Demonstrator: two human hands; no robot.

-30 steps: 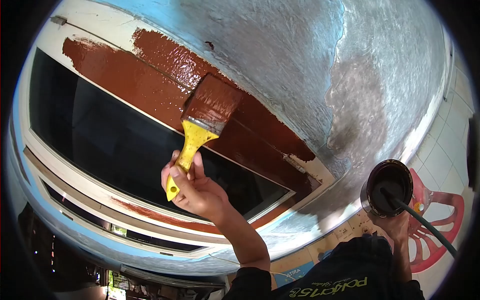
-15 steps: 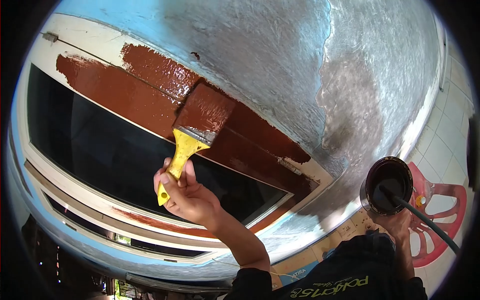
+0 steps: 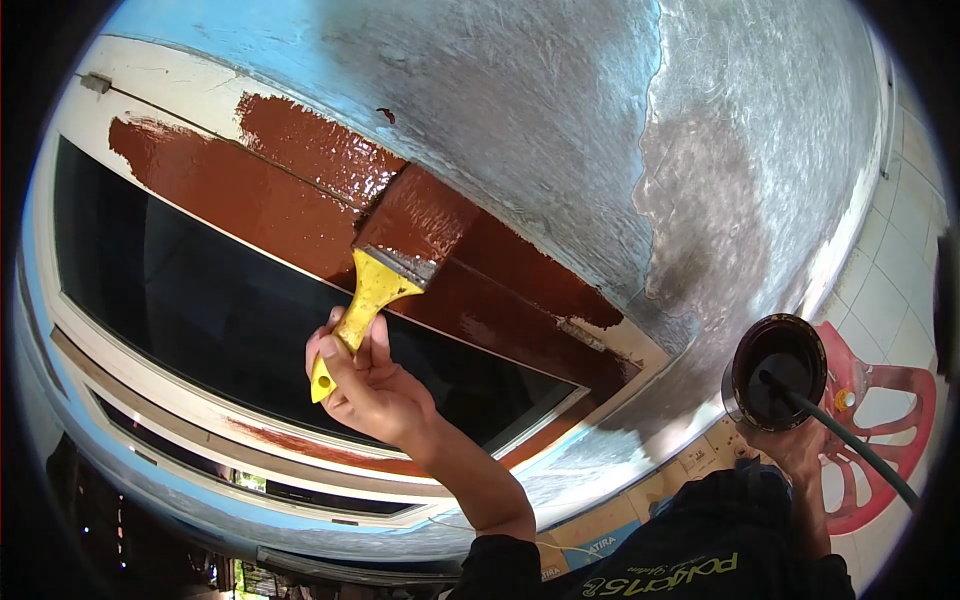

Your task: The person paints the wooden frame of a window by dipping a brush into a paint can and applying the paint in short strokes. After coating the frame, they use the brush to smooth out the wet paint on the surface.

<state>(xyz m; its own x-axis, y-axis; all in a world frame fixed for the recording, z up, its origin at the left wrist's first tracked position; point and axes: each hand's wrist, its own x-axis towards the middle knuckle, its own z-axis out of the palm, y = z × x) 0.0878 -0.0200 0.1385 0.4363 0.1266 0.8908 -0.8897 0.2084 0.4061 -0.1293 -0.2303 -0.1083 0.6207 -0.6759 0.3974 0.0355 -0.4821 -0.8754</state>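
Note:
A wide paintbrush point(image 3: 372, 292) with a yellow handle is held in my left hand point(image 3: 375, 385), fingers wrapped round the handle. Its broad bristles, coated in red-brown paint, lie over the painted part of the window frame point(image 3: 250, 195), beside the blue and grey wall. Over at the right, my right hand point(image 3: 790, 445) holds a round can point(image 3: 732, 385) from below, its fingers partly hidden by the can. Inside the can is dark paint, and a dark stick or tube point(image 3: 850, 440) leans out over its rim.
Dark glass point(image 3: 200, 280) fills the window beside the frame. A red plastic chair point(image 3: 915, 415) stands on pale floor tiles point(image 3: 900, 260) at the right. Flattened cardboard point(image 3: 700, 455) lies along the foot of the wall point(image 3: 540, 110).
The brush has shifted slightly to the right at its bristle end, along the frame, and its handle tip sits a little higher. The can stays nearly in place in my right hand.

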